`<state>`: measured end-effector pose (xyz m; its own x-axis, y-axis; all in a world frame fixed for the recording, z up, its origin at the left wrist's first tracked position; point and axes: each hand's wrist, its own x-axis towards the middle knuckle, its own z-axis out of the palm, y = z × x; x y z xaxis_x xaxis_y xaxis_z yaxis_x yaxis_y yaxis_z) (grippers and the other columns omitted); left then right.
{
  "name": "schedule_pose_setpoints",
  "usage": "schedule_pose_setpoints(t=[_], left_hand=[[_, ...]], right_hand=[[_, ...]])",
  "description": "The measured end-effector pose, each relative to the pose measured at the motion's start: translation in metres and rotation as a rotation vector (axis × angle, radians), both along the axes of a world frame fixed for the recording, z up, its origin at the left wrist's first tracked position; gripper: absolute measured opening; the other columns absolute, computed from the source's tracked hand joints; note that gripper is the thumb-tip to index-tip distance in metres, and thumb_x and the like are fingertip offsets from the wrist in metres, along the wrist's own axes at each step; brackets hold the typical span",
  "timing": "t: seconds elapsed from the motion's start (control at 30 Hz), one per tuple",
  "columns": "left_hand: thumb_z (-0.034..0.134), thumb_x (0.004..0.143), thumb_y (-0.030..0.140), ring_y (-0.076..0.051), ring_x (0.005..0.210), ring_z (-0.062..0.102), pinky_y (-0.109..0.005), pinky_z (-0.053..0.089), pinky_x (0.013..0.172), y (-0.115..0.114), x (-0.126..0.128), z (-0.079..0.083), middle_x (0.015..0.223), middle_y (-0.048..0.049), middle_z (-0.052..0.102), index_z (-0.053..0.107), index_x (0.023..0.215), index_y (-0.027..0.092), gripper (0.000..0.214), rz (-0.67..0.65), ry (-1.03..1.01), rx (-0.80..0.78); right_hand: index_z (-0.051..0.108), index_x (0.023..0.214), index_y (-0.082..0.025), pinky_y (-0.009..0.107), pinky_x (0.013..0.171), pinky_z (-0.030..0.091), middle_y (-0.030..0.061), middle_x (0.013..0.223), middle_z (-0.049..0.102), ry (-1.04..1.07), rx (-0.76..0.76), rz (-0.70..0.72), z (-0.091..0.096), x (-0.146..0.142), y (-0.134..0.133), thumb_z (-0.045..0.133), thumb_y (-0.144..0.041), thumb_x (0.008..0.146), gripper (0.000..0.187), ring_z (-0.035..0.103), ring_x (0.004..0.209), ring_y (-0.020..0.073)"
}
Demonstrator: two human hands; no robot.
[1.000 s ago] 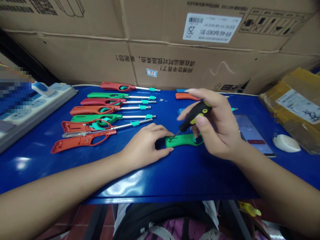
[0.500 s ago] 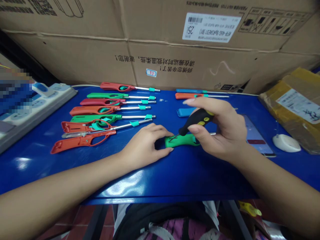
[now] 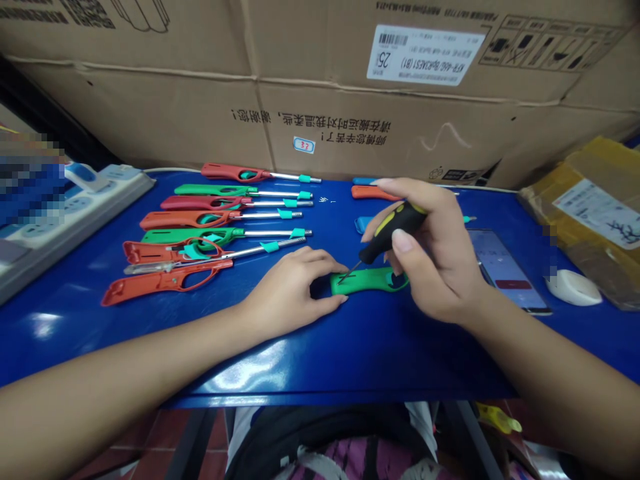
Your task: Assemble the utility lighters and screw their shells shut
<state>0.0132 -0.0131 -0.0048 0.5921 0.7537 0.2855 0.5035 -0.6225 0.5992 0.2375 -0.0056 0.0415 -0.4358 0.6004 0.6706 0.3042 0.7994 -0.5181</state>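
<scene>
A green gas lighter [image 3: 365, 281] lies on its side on the blue tabletop, its handle end pointing left. My left hand [image 3: 300, 283] rests on the table with thumb and fingers gripping that handle end. In my right hand [image 3: 435, 253] is a screwdriver [image 3: 395, 230] with a black and yellow handle. Its thin shaft slants down to the left, and the tip meets the green handle near its left end. My right hand hides the lighter's far end. A blue lighter [image 3: 361, 225] lies partly hidden behind the same hand.
Several lighters, such as a red one [image 3: 235, 172], lie in a column at left, with an opened orange lighter shell [image 3: 165, 281] nearest me. A phone [image 3: 505, 267], a white mouse [image 3: 573, 287] and a taped box [image 3: 590, 213] are at right. A power strip [image 3: 90, 200] stands left; a large carton [image 3: 320, 87] backs the table.
My right hand has turned and its fingers have shifted around the screwdriver handle, which has tilted slightly. The tip stays near the same spot. My left hand has not visibly moved.
</scene>
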Motion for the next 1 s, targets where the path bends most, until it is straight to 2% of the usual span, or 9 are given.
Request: schedule_pose_setpoints(t=[0.07, 0.23, 0.43, 0.57, 0.63, 0.77, 0.83, 0.93, 1.0], left_hand=[[0.076, 0.086, 0.026, -0.025, 0.102, 0.065, -0.043, 0.054, 0.094, -0.0001, -0.0001, 0.0002, 0.112, -0.0067, 0.072, 0.071, 0.115, 0.018, 0.03, 0.002, -0.001, -0.001], [0.075, 0.086, 0.028, -0.025, 0.102, 0.066, -0.042, 0.054, 0.093, -0.0001, -0.0001, -0.0006, 0.112, -0.0066, 0.073, 0.07, 0.114, 0.019, 0.03, 0.003, -0.007, 0.019], [0.076, 0.085, 0.026, -0.025, 0.102, 0.065, -0.042, 0.054, 0.094, -0.0003, 0.0007, 0.0008, 0.111, -0.0066, 0.072, 0.071, 0.115, 0.018, 0.031, 0.004, -0.007, 0.0], [0.076, 0.085, 0.026, -0.024, 0.1, 0.065, -0.041, 0.054, 0.09, -0.0005, 0.001, 0.0013, 0.109, -0.0064, 0.073, 0.071, 0.114, 0.017, 0.031, 0.003, -0.004, 0.028], [0.076, 0.085, 0.026, -0.024, 0.099, 0.065, -0.041, 0.054, 0.09, -0.0005, 0.0009, 0.0013, 0.108, -0.0061, 0.072, 0.071, 0.114, 0.017, 0.031, 0.003, -0.004, 0.027], [0.076, 0.086, 0.027, -0.024, 0.101, 0.065, -0.041, 0.053, 0.092, -0.0002, 0.0004, 0.0006, 0.11, -0.0055, 0.072, 0.071, 0.113, 0.018, 0.029, -0.004, -0.003, 0.01], [0.076, 0.086, 0.027, -0.024, 0.101, 0.065, -0.041, 0.053, 0.092, 0.0, 0.0002, -0.0002, 0.11, -0.0055, 0.072, 0.071, 0.113, 0.018, 0.03, -0.001, 0.0, 0.018], [0.076, 0.086, 0.027, -0.024, 0.1, 0.065, -0.041, 0.053, 0.09, 0.0001, 0.0002, -0.0008, 0.11, -0.0058, 0.072, 0.07, 0.115, 0.018, 0.031, 0.003, 0.003, 0.038], [0.076, 0.086, 0.027, -0.024, 0.101, 0.065, -0.04, 0.053, 0.092, 0.0002, 0.0003, -0.0005, 0.111, -0.0056, 0.072, 0.07, 0.115, 0.018, 0.031, -0.003, -0.002, 0.034]], right_hand=[[0.043, 0.147, -0.03, 0.036, 0.072, 0.064, 0.0072, 0.124, 0.068, 0.022, -0.035, -0.005, -0.0005, -0.0015, 0.0002, 0.05, -0.022, 0.1, 0.048, 0.071, 0.083, 0.0186], [0.063, 0.121, -0.034, 0.031, 0.056, 0.06, 0.0024, 0.107, 0.073, 0.018, 0.271, -0.167, 0.0007, -0.0017, 0.0008, 0.072, -0.031, 0.09, 0.033, 0.068, 0.07, 0.0179], [0.04, 0.15, -0.028, 0.04, 0.069, 0.064, 0.0089, 0.131, 0.067, -0.012, 0.024, -0.022, -0.0005, 0.0018, -0.0017, 0.044, -0.03, 0.103, 0.047, 0.073, 0.087, 0.0218], [0.057, 0.134, -0.032, 0.035, 0.064, 0.063, 0.0049, 0.119, 0.073, -0.042, 0.267, -0.093, 0.0017, -0.0009, -0.0019, 0.067, -0.026, 0.093, 0.042, 0.073, 0.079, 0.0204], [0.06, 0.132, -0.031, 0.034, 0.063, 0.063, 0.0044, 0.111, 0.075, -0.033, 0.352, -0.108, 0.0017, -0.0018, -0.0018, 0.067, -0.026, 0.093, 0.041, 0.073, 0.076, 0.0201], [0.043, 0.151, -0.029, 0.038, 0.069, 0.065, 0.0081, 0.137, 0.063, 0.008, 0.18, -0.011, -0.0004, -0.002, -0.0025, 0.045, -0.024, 0.101, 0.05, 0.074, 0.098, 0.0238], [0.044, 0.149, -0.03, 0.036, 0.066, 0.065, 0.0073, 0.138, 0.063, -0.013, 0.165, -0.021, 0.0, -0.0015, -0.0027, 0.052, -0.022, 0.099, 0.051, 0.074, 0.094, 0.022], [0.057, 0.138, -0.031, 0.032, 0.064, 0.064, 0.0039, 0.124, 0.072, -0.067, 0.306, -0.134, 0.0024, -0.0007, -0.0026, 0.069, -0.027, 0.092, 0.048, 0.074, 0.086, 0.0206], [0.055, 0.141, -0.031, 0.032, 0.066, 0.065, 0.0042, 0.127, 0.071, -0.078, 0.307, -0.16, 0.0033, -0.0006, -0.0028, 0.065, -0.032, 0.096, 0.046, 0.075, 0.091, 0.0217]])
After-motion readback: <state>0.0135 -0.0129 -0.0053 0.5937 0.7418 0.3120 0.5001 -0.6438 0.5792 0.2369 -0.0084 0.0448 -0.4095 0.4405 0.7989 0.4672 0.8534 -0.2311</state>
